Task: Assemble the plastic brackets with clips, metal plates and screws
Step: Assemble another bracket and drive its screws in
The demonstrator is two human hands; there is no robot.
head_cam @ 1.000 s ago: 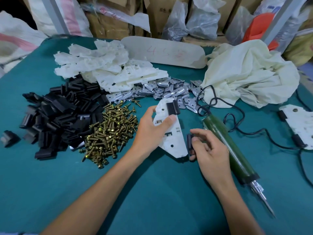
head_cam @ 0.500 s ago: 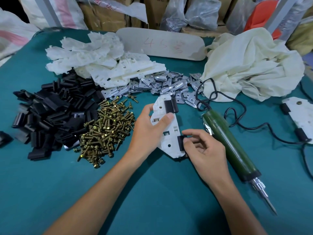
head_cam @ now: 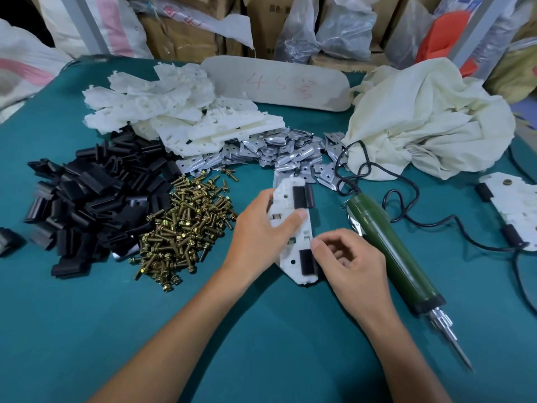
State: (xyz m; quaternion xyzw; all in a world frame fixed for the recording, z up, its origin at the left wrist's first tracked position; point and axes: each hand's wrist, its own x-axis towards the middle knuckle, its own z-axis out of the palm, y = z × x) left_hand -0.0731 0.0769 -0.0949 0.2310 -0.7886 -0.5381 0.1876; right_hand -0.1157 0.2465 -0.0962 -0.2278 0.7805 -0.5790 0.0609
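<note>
bracket point(head_cam: 291, 258), of white plastic, lies on the green table point(head_cam: 261, 330) near the middle, between the screw pile point(head_cam: 186, 228) and the green electric screwdriver point(head_cam: 392, 257). it is gripped by the left hand point(head_cam: 261, 231), with the thumb at the far left edge and a finger laid across the face. one black clip point(head_cam: 303, 196) is seated on the far right edge. a second black clip point(head_cam: 306, 263) sits on the near right edge, where the right hand point(head_cam: 351, 266) is curled with its thumb tip at the bracket's edge just above that clip; whether the clip is actually pinched cannot be told. the step in hand is judged to be the seating of this second clip. it is best done with the bracket held flat and braced against the push, and with the clip pressed squarely inward along its whole length until it is flush like the far one, not rocked from one corner. the screw holes should be left uncovered, since metal plates point(head_cam: 279, 152) and screws are yet to be fitted.
</note>
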